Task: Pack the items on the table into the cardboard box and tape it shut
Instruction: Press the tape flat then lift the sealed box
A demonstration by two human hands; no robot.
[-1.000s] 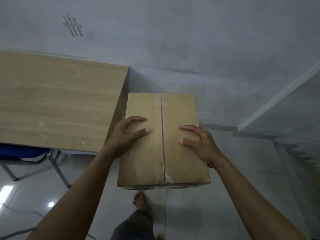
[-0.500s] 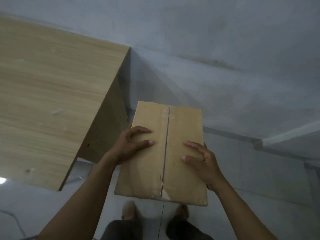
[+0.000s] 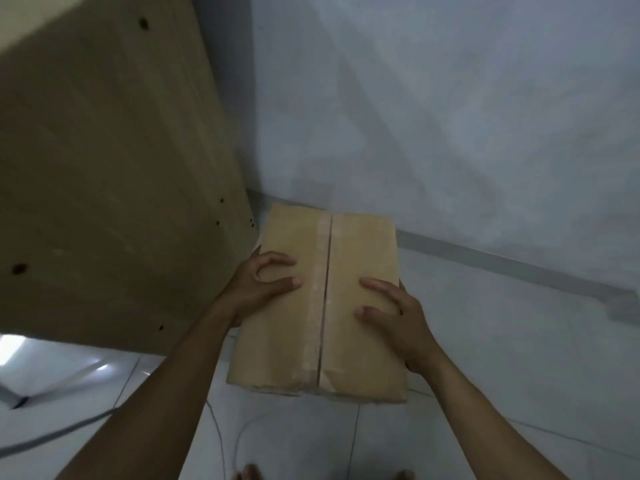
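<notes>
I am holding the cardboard box (image 3: 360,244) from both sides. My left grip (image 3: 263,289) is curling over its left edge and my right grip (image 3: 394,317) over its right. Its long side is pointing away from me, low over the floor (image 3: 485,393), just right of the worktop (image 3: 104,168).

Tight on the left: table side panel (image 3: 121,202) just beside the cardboard box (image 3: 360,258) and the left hand (image 3: 256,289) gripping its left edge. Closed beyond the far end by the wall (image 3: 450,116). Open floor (image 3: 519,358) right of the right hand (image 3: 398,320) and before the near end, crossed only by a thin cable (image 3: 219,434).
</notes>
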